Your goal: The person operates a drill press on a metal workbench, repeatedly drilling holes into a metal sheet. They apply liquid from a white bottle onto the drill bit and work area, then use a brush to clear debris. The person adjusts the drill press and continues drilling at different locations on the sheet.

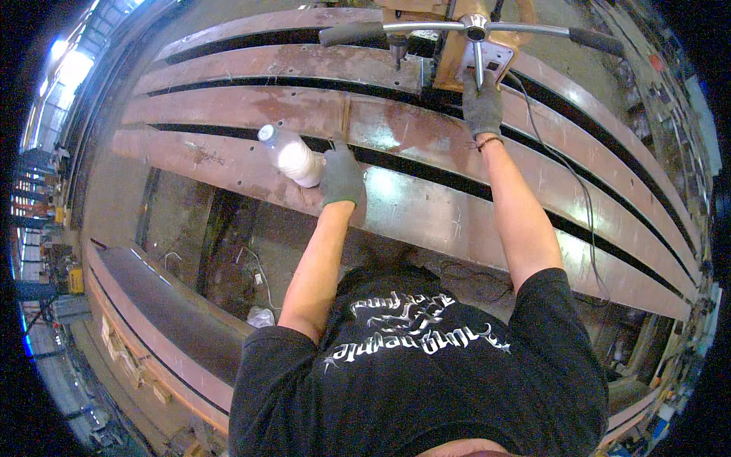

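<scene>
My right hand [481,110], in a grey glove, is closed round the lower spoke of the three-spoked handle [476,28] of an orange drilling machine [451,65], in front of its control panel. My left hand [342,177], gloved alike, is low over a flat rusty steel beam, its fingers bent. A small thin thing shows at its fingertips, too small to name. Close against that hand's left side is a clear plastic bottle [293,156] of whitish liquid, its cap on; I cannot tell whether the hand touches it. A drill bit [398,49] points down left of the machine's body.
Several long steel beams [426,199] lie side by side with dark gaps between them. A black cable [560,156] runs from the machine across the beams at right. Another dark beam [179,305] lies at the lower left, near a crumpled clear bag [261,317] on the floor.
</scene>
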Available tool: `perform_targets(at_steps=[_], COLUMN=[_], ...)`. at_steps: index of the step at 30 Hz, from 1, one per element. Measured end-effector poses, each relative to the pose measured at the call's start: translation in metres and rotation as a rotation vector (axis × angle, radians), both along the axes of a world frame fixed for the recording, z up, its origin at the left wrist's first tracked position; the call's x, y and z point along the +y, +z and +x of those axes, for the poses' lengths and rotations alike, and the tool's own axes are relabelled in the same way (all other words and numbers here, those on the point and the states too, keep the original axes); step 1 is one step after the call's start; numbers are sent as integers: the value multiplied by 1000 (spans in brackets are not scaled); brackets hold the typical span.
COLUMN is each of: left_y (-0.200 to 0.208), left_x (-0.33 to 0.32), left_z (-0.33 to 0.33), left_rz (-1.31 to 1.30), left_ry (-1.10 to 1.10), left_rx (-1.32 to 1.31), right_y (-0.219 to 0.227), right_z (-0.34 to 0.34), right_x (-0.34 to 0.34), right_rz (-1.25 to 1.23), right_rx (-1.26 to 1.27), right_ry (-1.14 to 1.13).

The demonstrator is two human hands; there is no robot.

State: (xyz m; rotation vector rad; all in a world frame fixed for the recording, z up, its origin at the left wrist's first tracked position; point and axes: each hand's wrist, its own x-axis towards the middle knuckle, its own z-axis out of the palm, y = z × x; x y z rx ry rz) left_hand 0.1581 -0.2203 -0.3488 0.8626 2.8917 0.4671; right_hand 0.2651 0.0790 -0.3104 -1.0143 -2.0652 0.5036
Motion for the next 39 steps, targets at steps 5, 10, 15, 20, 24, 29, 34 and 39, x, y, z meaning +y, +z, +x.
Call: perform_targets(at_steps=[5, 10, 15, 20, 24, 29, 34, 39], left_y=[8, -5, -4, -5, -19, 52, 160, 285], left_x=[15, 25, 17, 5, 7, -11, -4, 66], left_z=[13, 50, 25, 4, 22, 55, 26, -60], left_rz=[-50, 84, -56, -166, 0, 238, 814, 1004], left_ry=[-124, -482, -264, -121, -68, -238, -402, -507], left_rx=[84, 89, 132, 218, 506, 168, 361, 433], right_y=[-17, -1, -5, 17, 31, 44, 80, 92], right_z=[9, 29, 37, 40, 54, 91, 102, 112], right_x=[17, 21, 36, 18, 13, 43, 24, 2], right_rz=[65, 46, 49, 5, -220, -254, -15, -34], right_rx=[39, 63, -58, -33, 0, -139, -322, -426], right_ry=[-10, 179, 105, 182, 310, 317, 207, 86])
